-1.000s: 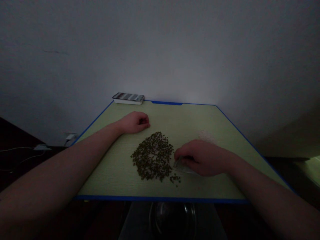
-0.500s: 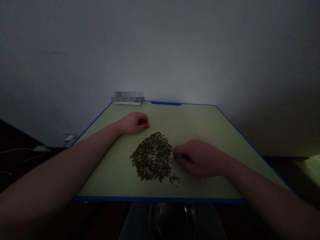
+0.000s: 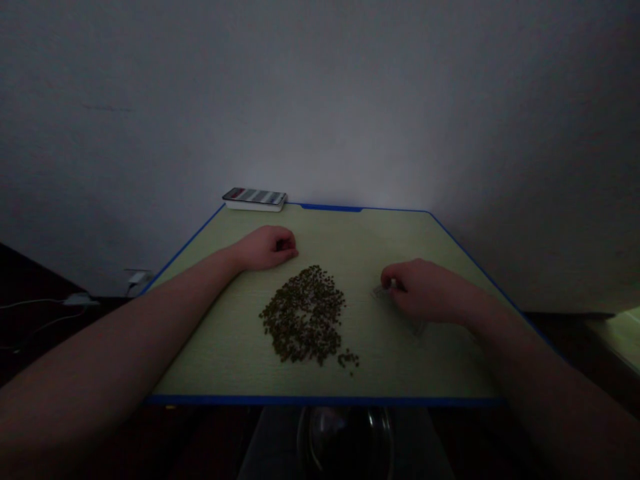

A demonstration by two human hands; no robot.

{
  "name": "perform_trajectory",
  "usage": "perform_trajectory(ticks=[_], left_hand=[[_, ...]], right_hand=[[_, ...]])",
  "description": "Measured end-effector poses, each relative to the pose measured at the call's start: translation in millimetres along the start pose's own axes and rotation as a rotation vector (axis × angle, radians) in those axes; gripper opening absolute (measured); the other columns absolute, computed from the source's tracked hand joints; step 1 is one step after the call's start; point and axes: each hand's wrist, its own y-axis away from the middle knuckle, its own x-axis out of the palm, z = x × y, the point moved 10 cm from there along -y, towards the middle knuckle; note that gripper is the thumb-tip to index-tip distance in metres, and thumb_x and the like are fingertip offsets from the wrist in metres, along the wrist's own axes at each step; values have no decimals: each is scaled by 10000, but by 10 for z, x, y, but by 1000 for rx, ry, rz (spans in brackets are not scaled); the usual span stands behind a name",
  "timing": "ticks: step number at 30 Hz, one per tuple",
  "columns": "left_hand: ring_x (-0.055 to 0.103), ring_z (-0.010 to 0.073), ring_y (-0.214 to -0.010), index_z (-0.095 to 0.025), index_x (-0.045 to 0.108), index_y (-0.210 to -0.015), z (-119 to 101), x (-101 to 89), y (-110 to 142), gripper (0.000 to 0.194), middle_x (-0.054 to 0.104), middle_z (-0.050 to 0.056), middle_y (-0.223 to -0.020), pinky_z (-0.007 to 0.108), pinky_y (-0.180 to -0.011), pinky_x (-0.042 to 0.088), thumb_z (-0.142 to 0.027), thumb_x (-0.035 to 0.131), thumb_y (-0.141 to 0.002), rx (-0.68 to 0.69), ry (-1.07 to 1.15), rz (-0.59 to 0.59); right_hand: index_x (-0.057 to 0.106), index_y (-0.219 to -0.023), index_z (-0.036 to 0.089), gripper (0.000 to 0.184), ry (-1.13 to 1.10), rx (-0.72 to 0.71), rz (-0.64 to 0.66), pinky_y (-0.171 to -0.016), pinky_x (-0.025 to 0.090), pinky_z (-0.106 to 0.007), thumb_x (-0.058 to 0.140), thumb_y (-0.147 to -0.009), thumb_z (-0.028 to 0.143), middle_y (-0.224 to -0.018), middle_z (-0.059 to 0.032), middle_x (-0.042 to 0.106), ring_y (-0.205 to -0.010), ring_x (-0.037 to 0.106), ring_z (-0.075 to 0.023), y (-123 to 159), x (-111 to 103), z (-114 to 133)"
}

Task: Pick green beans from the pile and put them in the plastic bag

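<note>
A loose pile of small dark greenish-brown beans or seeds point(image 3: 305, 317) lies in the middle of the table, with a few strays point(image 3: 349, 359) at its lower right. My left hand point(image 3: 270, 247) rests beyond the pile to the left, fingers curled in, nothing visible in them. Right of the pile, my right hand point(image 3: 423, 291) pinches a thin see-through strip point(image 3: 380, 292) with faint markings; it may be a ruler. Much of the strip is under the hand, low over or on the tabletop.
The pale green table point(image 3: 240, 360) has a blue edge. At its far left corner a phone point(image 3: 255, 195) lies on a white box point(image 3: 254, 206). Below the near edge, a glass or shiny bowl point(image 3: 345, 440) sits at my lap. Cables and a power strip point(image 3: 80, 300) are left of the table.
My right hand has moved away from the pile, right and farther back, taking the clear strip along. The patch of pale grains behind it is now hidden. My left hand has stayed put.
</note>
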Motion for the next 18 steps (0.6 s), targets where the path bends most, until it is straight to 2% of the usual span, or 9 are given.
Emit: perform_trajectory(ticks=[3,7,11,14,18], left_hand=[[447,94,-546,-155,597,-752,-4,-1,1,284,540,-7,-609,226,-526,312,-427,519,-771,-4,1,3],[458,98,-560,-154,605,-755,-8,-6,-3,280,554,-1,-624,226,-537,320,-421,521,-765,-22,-14,9],[465,98,-565,-154,612,-760,-7,-2,-7,278,566,2,-634,226,-539,325,-418,523,-763,-31,-14,17],[461,96,-558,-155,609,-760,1,-5,-6,281,562,-1,-626,225,-532,324,-423,522,-764,-29,-2,8],[447,92,-543,-153,597,-746,0,1,-5,283,545,-6,-609,225,-522,316,-424,519,-766,-14,1,8]], right_hand=[[657,-915,209,239,-28,-71,1,-559,344,-256,469,-768,193,-803,-58,676,-686,579,-172,20,-15,39],[662,-906,210,237,-67,-207,54,-551,336,-247,467,-776,177,-767,-46,668,-646,562,-150,71,51,302],[665,-948,200,254,-87,-203,26,-567,346,-253,462,-796,196,-785,-56,677,-645,563,-150,63,62,463],[665,-954,190,260,-81,-142,-3,-574,356,-258,460,-794,204,-788,-62,683,-646,568,-153,10,55,396],[667,-932,184,269,-43,-27,-33,-589,372,-269,450,-773,200,-821,-74,690,-691,589,-175,-67,16,103]])
